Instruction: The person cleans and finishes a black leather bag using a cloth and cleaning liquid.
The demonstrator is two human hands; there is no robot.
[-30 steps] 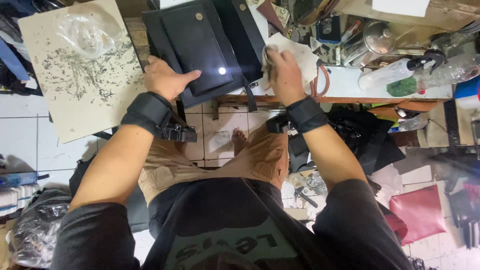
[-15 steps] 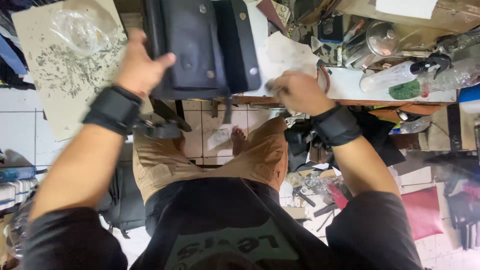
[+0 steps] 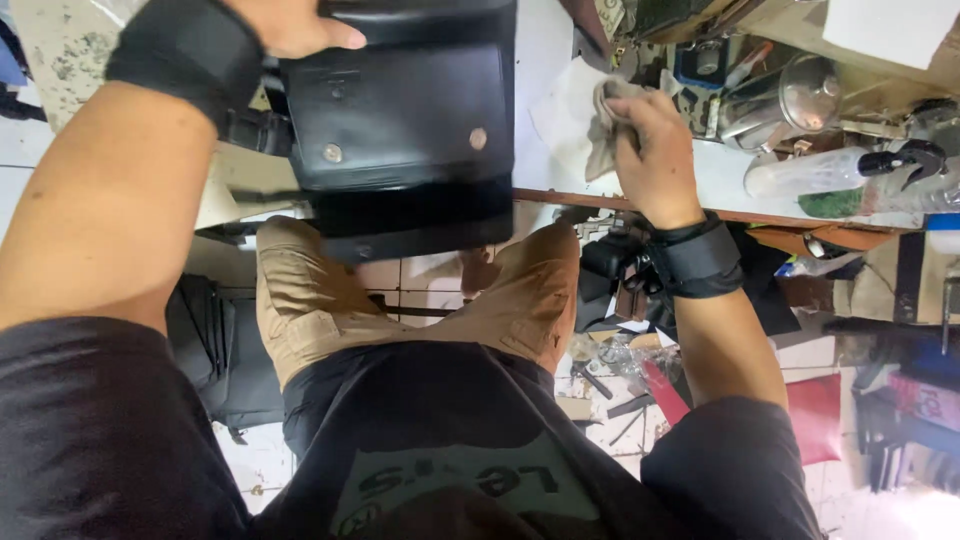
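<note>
My view is evenly lit by soft daylight-like light from above. The white bench top [image 3: 540,60] blows out near the frame's upper middle. My black leather bag [image 3: 400,120] shows dull highlights on its flap and snaps. Under the bench, shadows deepen and detail drops. My left forearm and sleeve sit close and soft. Straight edges bow toward the corners; the lower right floor is overexposed.
</note>
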